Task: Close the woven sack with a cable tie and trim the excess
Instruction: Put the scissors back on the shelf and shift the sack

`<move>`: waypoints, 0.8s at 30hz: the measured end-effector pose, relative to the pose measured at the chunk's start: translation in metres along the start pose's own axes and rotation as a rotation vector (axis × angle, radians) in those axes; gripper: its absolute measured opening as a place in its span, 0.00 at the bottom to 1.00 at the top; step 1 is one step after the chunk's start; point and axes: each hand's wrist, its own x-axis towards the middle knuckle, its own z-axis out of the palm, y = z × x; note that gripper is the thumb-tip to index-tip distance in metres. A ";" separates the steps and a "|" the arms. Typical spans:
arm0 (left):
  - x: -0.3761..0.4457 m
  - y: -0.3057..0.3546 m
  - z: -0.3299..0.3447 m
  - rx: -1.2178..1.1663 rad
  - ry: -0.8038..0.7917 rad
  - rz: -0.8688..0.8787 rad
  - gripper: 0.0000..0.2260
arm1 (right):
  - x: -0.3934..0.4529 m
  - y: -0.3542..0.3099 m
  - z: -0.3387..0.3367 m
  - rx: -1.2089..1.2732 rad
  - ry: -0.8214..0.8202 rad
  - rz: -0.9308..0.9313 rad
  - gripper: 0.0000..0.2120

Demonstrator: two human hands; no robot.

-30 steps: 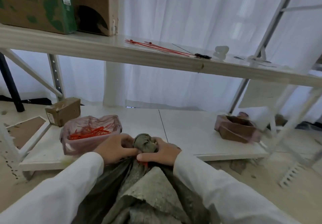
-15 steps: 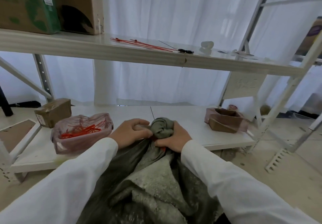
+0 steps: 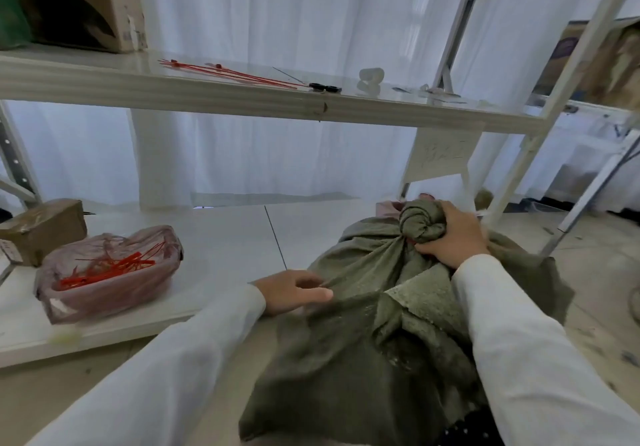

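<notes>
Matt, rough woven sack [image 3: 374,341]; glossy white shelf [image 3: 242,99]; crinkled plastic bag [image 3: 104,272].

Left hand [image 3: 294,291] off gathered neck since half second ago, now lower left, fingers loosely extended on sack [image 3: 374,334] side cloth. Right hand [image 3: 450,237] alone grips bunched neck. Sack neck shifted right and farther. Whole view swung; shelf contents appear further left.

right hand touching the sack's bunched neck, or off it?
Touching. The head view shows the right hand with fingers wrapped around the sack's bunched neck, no gap.
</notes>
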 end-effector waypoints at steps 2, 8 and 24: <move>0.006 0.002 0.005 0.097 -0.040 -0.020 0.24 | 0.004 0.018 0.011 -0.081 0.004 0.102 0.38; 0.008 -0.007 -0.001 0.246 0.012 -0.091 0.21 | -0.021 0.042 0.057 -0.212 -0.342 0.466 0.56; 0.022 -0.034 0.003 0.380 0.067 -0.172 0.18 | -0.008 0.041 0.135 -0.447 -0.402 0.168 0.31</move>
